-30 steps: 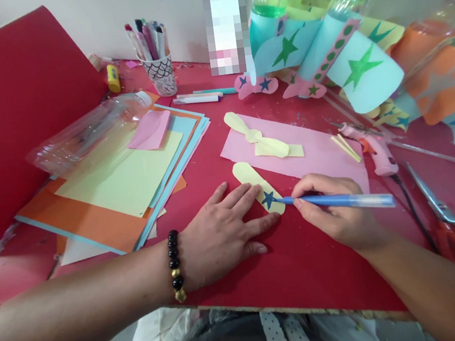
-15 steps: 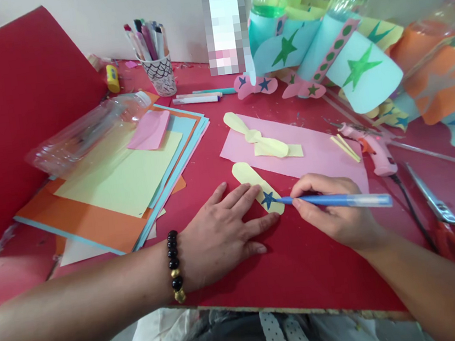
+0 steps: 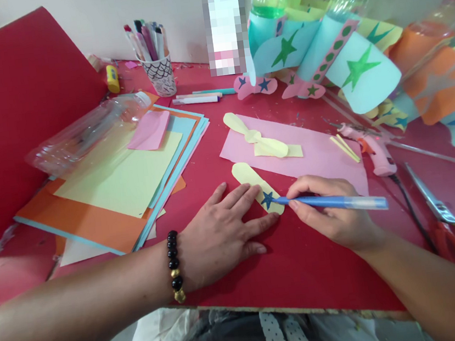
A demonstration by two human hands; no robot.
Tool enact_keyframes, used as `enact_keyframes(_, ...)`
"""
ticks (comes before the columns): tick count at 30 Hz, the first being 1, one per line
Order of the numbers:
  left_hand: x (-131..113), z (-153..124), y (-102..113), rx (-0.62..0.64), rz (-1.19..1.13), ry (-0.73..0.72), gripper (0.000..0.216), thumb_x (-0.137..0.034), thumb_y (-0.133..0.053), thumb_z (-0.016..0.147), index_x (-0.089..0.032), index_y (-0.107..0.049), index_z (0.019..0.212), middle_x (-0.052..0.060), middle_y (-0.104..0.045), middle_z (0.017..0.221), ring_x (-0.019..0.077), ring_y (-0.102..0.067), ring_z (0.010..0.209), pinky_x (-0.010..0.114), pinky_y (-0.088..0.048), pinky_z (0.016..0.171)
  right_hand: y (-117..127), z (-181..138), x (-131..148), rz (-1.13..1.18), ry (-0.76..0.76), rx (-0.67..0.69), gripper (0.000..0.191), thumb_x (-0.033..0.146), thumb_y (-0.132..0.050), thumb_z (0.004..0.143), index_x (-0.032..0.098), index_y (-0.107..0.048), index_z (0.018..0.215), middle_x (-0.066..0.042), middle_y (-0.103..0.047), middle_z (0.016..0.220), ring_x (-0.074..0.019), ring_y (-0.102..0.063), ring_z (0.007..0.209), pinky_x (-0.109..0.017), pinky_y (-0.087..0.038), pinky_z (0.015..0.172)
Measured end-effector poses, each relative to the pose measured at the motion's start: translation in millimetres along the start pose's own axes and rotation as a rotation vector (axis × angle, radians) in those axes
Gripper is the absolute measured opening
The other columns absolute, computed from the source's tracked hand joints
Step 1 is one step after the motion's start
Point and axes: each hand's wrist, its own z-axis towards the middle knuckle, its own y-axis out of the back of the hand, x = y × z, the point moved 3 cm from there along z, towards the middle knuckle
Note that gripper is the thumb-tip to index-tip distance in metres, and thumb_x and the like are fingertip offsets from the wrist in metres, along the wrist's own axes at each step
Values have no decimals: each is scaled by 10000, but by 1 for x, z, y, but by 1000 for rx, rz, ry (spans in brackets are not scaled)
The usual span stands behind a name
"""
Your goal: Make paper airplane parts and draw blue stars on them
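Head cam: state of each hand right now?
Left hand: open, fingers spread on the pale yellow paper strip.
Right hand: closed, holding a blue marker.

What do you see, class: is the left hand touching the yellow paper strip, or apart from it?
Touching: the head view shows the left hand lying flat, its index fingertip pressed over the edge of the yellow paper strip.

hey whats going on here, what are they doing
A person is working at a red work surface. Their left hand lies flat, with its fingertips against a pale yellow paper strip. Their right hand holds a blue marker, its tip at a dark blue star on the strip. Just beyond, a pale yellow paper cutout lies on a pink paper sheet, with a pink glue gun to the right.
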Motion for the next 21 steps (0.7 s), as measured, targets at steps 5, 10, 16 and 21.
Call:
enact_keyframes(5, 0, 0, 0, -5, 9, -10, 526, -530, -429, 946, -338, -419, 1436, 137, -341, 1530, 298, -298, 1420, 537, -247, 1126, -1, 1, 1, 12, 23, 8, 64, 132, -590, 816, 189, -620, 819, 24, -592, 666, -104, -504, 549, -244, -398, 545)
enact_keyframes(10, 0, 0, -1, -7, 5, -9, 527, -532, -419, 948, -342, -413, 1440, 144, -333, 1532, 305, -296, 1421, 544, -257, 1119, -1, 2, 0, -7, 14, 9, 66, 131, -589, 810, 190, -615, 793, 27, -591, 652, -103, -496, 536, -246, -387, 534)
enact_keyframes(16, 0, 0, 0, -5, 4, -2, 534, -530, -436, 943, -349, -402, 1444, 139, -328, 1536, 303, -295, 1421, 538, -258, 1118, 3, 0, -1, -21, 18, -15, 73, 132, -590, 800, 185, -600, 751, 31, -558, 619, -101, -465, 508, -253, -376, 520)
enact_keyframes(21, 0, 0, 0, -28, 6, -9, 527, -527, -441, 943, -340, -420, 1436, 132, -344, 1528, 300, -311, 1411, 527, -244, 1127, 3, -1, -1, -10, -13, -9, 59, 146, -590, 814, 198, -608, 793, 31, -558, 622, -104, -457, 498, -255, -365, 497)
